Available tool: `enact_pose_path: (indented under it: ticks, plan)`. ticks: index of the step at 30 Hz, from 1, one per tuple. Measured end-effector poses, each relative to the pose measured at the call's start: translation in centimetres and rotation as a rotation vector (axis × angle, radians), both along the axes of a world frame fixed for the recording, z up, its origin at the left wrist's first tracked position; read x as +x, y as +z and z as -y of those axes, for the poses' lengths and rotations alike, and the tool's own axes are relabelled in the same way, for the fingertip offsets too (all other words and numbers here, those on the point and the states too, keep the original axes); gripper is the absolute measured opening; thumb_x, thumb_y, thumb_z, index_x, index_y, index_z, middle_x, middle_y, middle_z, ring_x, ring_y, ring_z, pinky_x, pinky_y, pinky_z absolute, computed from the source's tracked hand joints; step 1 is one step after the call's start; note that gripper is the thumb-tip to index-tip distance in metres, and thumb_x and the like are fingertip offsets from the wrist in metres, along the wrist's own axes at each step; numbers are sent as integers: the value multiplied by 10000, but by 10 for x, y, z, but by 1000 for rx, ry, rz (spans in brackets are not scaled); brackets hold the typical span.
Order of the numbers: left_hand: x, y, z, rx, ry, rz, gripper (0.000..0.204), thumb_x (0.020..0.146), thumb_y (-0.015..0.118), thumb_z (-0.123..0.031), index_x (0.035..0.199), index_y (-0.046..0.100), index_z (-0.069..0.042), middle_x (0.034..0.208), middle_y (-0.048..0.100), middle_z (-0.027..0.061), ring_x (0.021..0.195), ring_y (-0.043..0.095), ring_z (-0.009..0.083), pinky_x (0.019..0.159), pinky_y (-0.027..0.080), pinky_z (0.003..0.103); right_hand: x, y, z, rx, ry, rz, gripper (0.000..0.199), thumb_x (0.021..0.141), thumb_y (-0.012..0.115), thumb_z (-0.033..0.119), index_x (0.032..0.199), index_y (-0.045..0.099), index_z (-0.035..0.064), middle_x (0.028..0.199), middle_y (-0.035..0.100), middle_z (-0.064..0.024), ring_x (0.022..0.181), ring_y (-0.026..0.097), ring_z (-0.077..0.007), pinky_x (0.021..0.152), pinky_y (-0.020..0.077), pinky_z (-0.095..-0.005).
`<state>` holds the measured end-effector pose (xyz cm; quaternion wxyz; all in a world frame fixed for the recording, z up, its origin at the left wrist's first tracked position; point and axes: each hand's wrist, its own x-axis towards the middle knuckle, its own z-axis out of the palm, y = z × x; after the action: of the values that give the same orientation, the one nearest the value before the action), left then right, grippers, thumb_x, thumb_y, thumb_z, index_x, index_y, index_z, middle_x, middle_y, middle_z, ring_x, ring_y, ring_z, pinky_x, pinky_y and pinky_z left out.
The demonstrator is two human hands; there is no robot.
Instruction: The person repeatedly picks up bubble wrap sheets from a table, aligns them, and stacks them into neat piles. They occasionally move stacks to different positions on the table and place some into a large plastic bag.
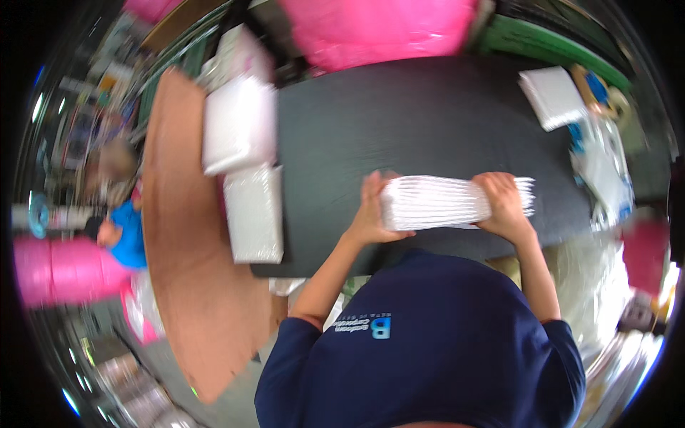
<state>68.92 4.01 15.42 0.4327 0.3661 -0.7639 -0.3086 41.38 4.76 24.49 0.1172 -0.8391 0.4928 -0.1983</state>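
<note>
Between your left grip point(369, 217) and right grip point(504, 208), clasped at both ends, a stack of white packing sheets point(437, 203), black table point(399, 121) beneath, white bundles point(241, 125) leftward.

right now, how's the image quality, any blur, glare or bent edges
Head view: fisheye bows the edges of the black table, with black corners; head view: the left hand looks slightly smeared, though ridges on the white stack it holds are readable; head view: glossy highlights on the pink bundle at the top.
</note>
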Motion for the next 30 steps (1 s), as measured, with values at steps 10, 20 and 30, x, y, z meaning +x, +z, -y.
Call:
enact_pose_path:
  ticks: [10, 20, 30]
  plan:
    - [180, -24, -120, 566, 959, 3, 425, 618, 768, -251, 929, 607, -10, 864, 623, 112, 760, 589, 221, 728, 470, 342, 99, 42, 38, -420, 76, 90, 726, 593, 758, 280, 1241, 438, 209, 1293, 407, -99, 1211, 367, -280, 1048, 118, -489]
    - [298, -76, -171, 502, 998, -1473, 640, 741, 640, -334, 1239, 412, 0, 1218, 473, 157, 1085, 476, 311, 941, 382, 419, 122, -16, 41, -175, -2, 194, 621, 687, 671, 108, 1254, 418, 105, 1249, 415, -127, 1129, 427, -296, 995, 263, -482]
    - [323, -76, -138, 744, 1202, -1269, 629, 754, 661, -340, 1237, 417, -20, 1241, 462, 130, 1133, 442, 282, 962, 358, 444, 121, -46, 29, -40, -79, 135, 622, 690, 651, 95, 1262, 411, 119, 1231, 410, -123, 1075, 434, -297, 959, 309, -447]
